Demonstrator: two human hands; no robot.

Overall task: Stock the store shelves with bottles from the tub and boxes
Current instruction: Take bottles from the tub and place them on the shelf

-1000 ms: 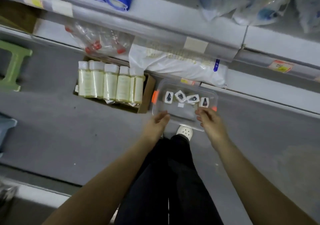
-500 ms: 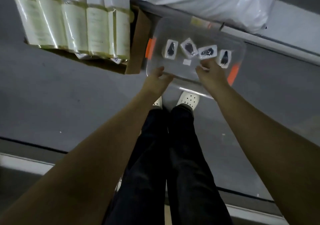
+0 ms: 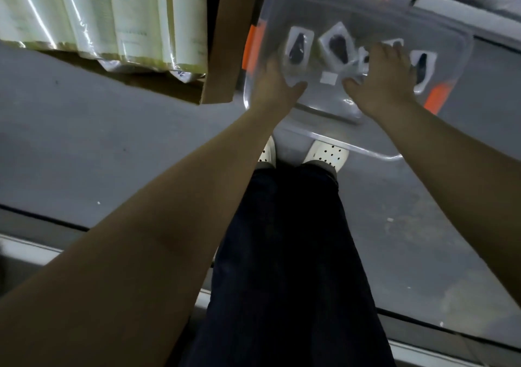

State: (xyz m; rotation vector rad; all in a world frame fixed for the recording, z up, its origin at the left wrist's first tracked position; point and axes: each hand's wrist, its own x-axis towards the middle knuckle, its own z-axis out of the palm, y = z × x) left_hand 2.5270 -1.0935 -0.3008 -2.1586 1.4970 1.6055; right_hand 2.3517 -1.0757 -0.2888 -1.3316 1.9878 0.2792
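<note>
Fingers of my right hand (image 3: 386, 76) lie spread and straight over the small packeted bottles (image 3: 337, 46) in the clear tub (image 3: 352, 148) at upper right of the frame, likely choosing one to lift. My left hand (image 3: 275, 84) reaches in by the leftmost packet. The tub wall blurs its fingertips, so I cannot tell whether they grip. Shrink-wrapped pale bottles (image 3: 112, 19) wait in the cardboard box (image 3: 222, 56), upper left.

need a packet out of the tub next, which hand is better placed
Right, probably. The right hand has its fingers spread over the middle packets in the tub; the left hand rests at its left side.
</note>
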